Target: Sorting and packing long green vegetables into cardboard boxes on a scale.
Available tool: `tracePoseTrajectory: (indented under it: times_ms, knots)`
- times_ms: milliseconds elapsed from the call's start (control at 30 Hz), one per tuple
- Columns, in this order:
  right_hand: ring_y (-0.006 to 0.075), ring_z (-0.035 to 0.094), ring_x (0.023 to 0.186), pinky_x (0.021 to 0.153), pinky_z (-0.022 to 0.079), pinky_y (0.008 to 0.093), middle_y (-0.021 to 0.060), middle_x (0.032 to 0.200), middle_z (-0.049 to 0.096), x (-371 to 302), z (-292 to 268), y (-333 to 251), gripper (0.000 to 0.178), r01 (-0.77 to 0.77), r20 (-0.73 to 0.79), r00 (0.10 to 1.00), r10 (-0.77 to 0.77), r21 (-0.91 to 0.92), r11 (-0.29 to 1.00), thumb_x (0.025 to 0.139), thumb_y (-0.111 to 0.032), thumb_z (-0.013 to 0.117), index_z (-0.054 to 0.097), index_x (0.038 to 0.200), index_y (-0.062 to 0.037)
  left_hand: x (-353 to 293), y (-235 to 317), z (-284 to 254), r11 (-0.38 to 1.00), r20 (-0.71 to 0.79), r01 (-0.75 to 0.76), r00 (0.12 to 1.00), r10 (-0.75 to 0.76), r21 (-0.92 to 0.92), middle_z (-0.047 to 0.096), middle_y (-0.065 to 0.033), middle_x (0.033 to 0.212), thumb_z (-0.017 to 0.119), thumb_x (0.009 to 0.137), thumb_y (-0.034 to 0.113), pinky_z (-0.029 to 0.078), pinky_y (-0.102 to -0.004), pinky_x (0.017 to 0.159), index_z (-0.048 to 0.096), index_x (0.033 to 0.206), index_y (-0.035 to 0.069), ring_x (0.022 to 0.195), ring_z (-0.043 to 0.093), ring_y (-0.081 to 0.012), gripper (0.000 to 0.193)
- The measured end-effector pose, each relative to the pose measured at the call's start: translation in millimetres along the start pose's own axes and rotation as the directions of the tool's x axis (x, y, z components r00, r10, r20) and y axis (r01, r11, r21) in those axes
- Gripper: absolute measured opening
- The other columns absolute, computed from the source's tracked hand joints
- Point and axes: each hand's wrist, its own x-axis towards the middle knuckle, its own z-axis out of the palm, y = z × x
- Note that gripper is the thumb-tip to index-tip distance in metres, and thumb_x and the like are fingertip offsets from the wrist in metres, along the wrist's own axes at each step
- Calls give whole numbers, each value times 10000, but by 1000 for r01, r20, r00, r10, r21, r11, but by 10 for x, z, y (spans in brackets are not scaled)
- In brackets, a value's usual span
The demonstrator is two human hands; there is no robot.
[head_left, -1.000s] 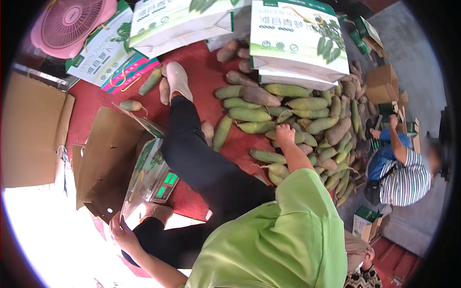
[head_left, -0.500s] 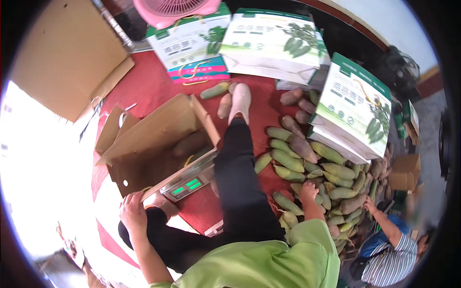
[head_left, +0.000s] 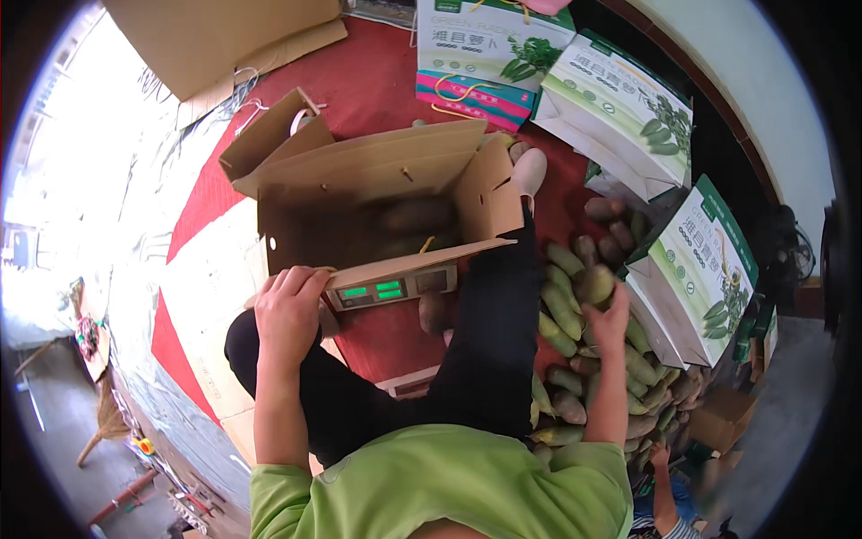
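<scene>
You hold a plump, yellow-green radish (head_left: 597,285) by the pile (head_left: 641,370); your brown box (head_left: 359,171) sits open, dark radishes (head_left: 420,214) inside.

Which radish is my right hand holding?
The yellow-green radish in your right hand, its rounded end showing beyond your fingers. It alone is in your grasp; the other radishes lie outside it.

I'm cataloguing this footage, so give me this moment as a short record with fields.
left hand: on the near edge of the open cardboard box
right hand: holds a yellowish-green root vegetable over the vegetable pile
inside box: at least one dark vegetable, dimly visible
scale: green display lit, at the box's near side
bags: white and green, beside and beyond the pile
co-worker's hand: lower right, near the pile
</scene>
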Motion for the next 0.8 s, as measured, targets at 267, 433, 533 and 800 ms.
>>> tracePoseTrajectory:
  times_ms: [267,433,533,800]
  knots:
    - [236,554,1138,1007,431,379,101,1247,536,688,-918,-2105,809,166,-120,986,-115,644,747,652,39,777,388,1359,-21,-26,-87,47,998,-28,-59,998,60,8,594,3,837,579,748,86,484,-336,718,665,896,119,798,604,-187,175]
    - [194,562,1115,985,446,364,83,1192,566,913,-610,-2988,799,76,159,903,-398,855,513,639,28,776,404,1343,-42,-51,-131,70,999,-43,-54,998,54,-1,583,6,828,582,736,86,480,-333,706,662,881,126,786,596,-186,171]
    - [177,569,1074,939,464,340,64,1144,582,1093,-122,-3185,737,-112,424,801,-422,799,591,623,-3,799,461,1276,-59,-65,-146,70,998,-40,-57,998,56,-4,579,6,827,585,730,88,476,-331,698,661,878,130,785,594,-184,172]
    - [212,604,991,866,493,334,82,1074,617,1199,1007,-3294,618,50,643,656,-394,484,874,602,-119,815,553,1158,-58,-56,-138,67,998,17,-46,999,46,-38,591,2,823,602,759,117,483,-343,726,679,913,131,805,608,-197,173]
